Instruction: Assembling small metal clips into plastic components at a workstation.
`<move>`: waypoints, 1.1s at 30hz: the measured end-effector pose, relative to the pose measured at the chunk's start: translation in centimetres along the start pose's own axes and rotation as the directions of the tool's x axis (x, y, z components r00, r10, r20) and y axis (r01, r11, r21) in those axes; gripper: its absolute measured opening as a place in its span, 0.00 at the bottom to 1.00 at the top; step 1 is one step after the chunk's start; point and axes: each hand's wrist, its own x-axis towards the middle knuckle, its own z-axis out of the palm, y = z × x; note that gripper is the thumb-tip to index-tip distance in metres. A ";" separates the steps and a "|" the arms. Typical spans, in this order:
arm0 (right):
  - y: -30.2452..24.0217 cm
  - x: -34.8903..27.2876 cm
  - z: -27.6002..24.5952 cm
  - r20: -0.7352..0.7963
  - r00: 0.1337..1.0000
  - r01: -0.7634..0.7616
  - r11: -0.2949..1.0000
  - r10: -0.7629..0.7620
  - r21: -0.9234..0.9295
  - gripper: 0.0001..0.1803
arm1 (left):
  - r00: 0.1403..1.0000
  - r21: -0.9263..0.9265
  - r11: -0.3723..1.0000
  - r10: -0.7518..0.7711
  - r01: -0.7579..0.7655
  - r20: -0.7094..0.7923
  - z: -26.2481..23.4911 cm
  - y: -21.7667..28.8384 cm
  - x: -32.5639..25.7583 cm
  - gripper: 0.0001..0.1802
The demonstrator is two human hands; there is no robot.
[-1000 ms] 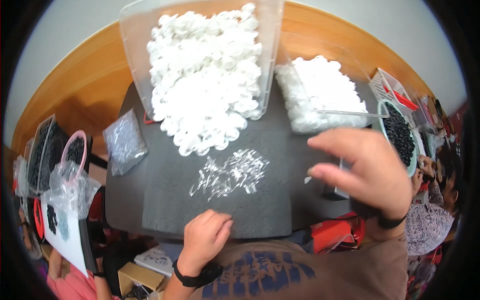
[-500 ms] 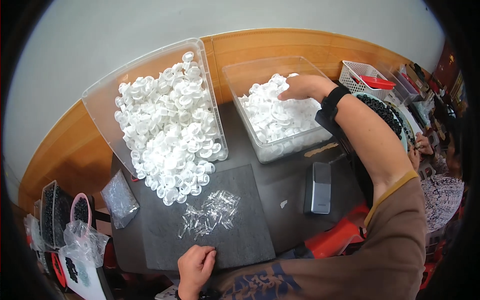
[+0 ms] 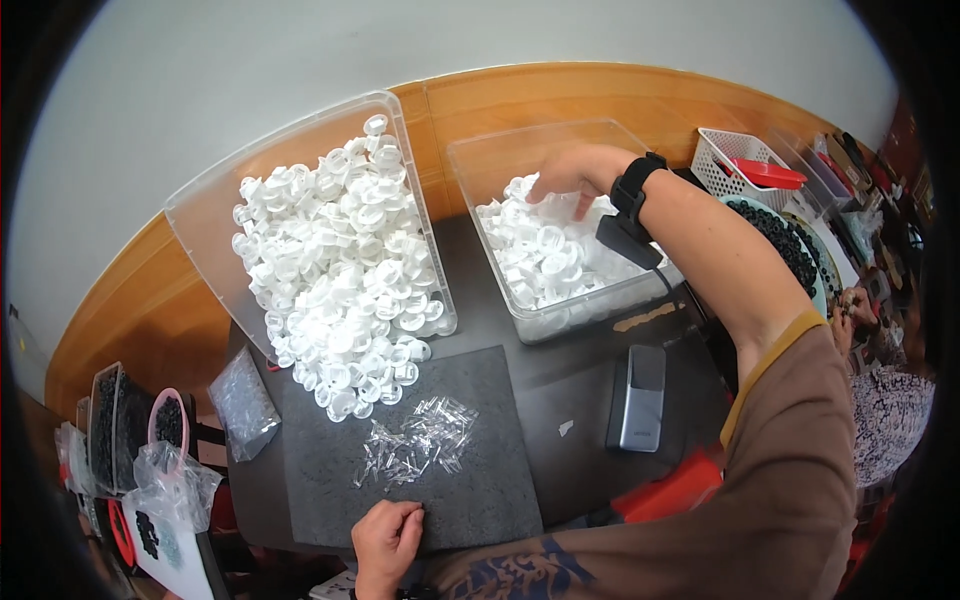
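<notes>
My right hand point(image 3: 578, 178) reaches into a clear plastic bin point(image 3: 530, 328) at the back, fingers apart and pointing down among many small round white plastic parts point(image 3: 545, 262). Nothing shows clearly in its grasp. My left hand point(image 3: 386, 540) rests at the front edge of a dark grey mat point(image 3: 500, 480), fingers curled and thumb against them; whatever they may hold is hidden. Just beyond it lies a loose pile of small clear plastic pieces point(image 3: 420, 440). Back left, a larger clear bin point(image 3: 425, 215) is tipped forward, its white parts point(image 3: 340, 260) spilling onto the mat.
A grey and black box-shaped device point(image 3: 643, 400) lies on the table's right side, near a scrap of paper point(image 3: 566, 428). A clear bag point(image 3: 243, 410) sits left of the mat. At far right are a white basket point(image 3: 735, 165), black rings point(image 3: 775, 240) and another person's hands point(image 3: 852, 312).
My right hand has moved slightly left and lower into the bin, its fingers spreading over the white parts. The left hand stays curled at the mat's edge. The whole view has shifted a little.
</notes>
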 end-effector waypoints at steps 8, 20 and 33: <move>-0.6 2.3 1.2 -0.245 0.949 0.299 0.815 -0.199 0.496 0.31 | 1.000 -0.034 0.999 -0.007 0.007 0.016 0.1 0.1 0.0 0.03; 4.8 -1.7 0.6 0.036 0.994 0.105 0.809 -0.103 -0.579 0.30 | 0.999 -0.036 0.999 0.037 -0.037 0.002 -0.1 -0.6 0.0 0.04; -3.2 -15.6 3.9 -0.394 0.735 0.599 0.800 -0.553 -0.005 0.13 | 0.992 -0.085 0.988 0.129 -0.129 -0.009 -0.2 -1.1 0.1 0.04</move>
